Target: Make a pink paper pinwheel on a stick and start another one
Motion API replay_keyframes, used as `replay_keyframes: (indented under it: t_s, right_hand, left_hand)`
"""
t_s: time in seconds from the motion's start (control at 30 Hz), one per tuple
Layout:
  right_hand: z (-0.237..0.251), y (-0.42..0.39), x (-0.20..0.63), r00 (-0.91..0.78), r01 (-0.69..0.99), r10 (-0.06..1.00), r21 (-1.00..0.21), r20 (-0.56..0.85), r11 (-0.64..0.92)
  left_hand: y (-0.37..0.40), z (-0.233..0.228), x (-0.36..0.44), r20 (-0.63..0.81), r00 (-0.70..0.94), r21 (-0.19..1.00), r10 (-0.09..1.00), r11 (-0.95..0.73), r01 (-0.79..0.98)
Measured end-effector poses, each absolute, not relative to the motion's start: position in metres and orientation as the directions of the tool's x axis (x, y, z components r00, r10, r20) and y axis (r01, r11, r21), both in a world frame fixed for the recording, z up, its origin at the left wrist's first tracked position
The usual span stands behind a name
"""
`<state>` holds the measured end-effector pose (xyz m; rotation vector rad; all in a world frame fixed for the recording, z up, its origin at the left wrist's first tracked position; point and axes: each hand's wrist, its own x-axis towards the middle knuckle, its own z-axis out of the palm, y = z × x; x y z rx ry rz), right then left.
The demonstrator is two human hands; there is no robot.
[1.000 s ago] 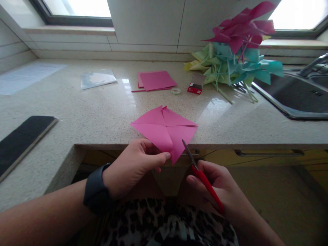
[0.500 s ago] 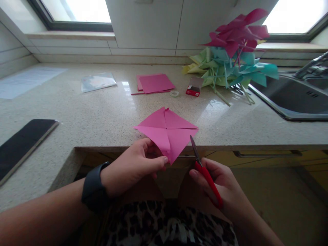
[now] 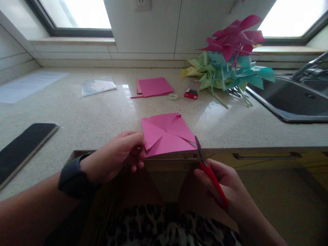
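Square pink paper sheet (image 3: 167, 124): one, centre of frame, over the tabletop (image 3: 107, 116) edge
Left hand (image 3: 118, 153): at its left edge; from here, whether the grip is pinching stays unclear
Right hand (image 3: 222, 177): grip wrapped around one pair of red-handled metal scissors (image 3: 210, 176)
Round pale tape roll (image 3: 173, 99): one, upper centre

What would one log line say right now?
left grip: at near-left corner of pink paper | right grip: holding red scissors | blade tip: at paper's right corner | paper: slits visible | pinwheels: beside sink
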<state>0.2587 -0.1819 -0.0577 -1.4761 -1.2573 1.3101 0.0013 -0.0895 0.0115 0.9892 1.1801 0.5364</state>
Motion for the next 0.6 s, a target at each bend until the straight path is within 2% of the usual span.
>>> replay_keyframes:
  t_s: [0.23, 0.37, 0.5, 0.6]
  right_hand:
    - [-0.059, -0.183, 0.261, -0.01, 0.154, 0.975, -0.964, -0.223, -0.219]
    - [-0.062, -0.183, 0.262, -0.01, 0.155, 0.974, -0.963, -0.227, -0.222]
    - [-0.066, -0.184, 0.264, -0.034, 0.176, 0.973, -0.96, -0.228, -0.218]
    - [-0.068, -0.184, 0.264, -0.038, 0.184, 0.972, -0.958, -0.23, -0.22]
  left_hand:
    - [-0.075, 0.008, -0.011, -0.455, 0.24, 0.865, 0.858, 0.361, 0.348]
    - [-0.064, 0.006, -0.021, -0.399, 0.248, 0.826, 0.883, 0.228, 0.516]
    - [-0.056, 0.008, -0.028, -0.335, 0.293, 0.732, 0.895, 0.051, 0.68]
    - [-0.052, 0.01, -0.032, -0.265, 0.301, 0.575, 0.916, -0.1, 0.812]
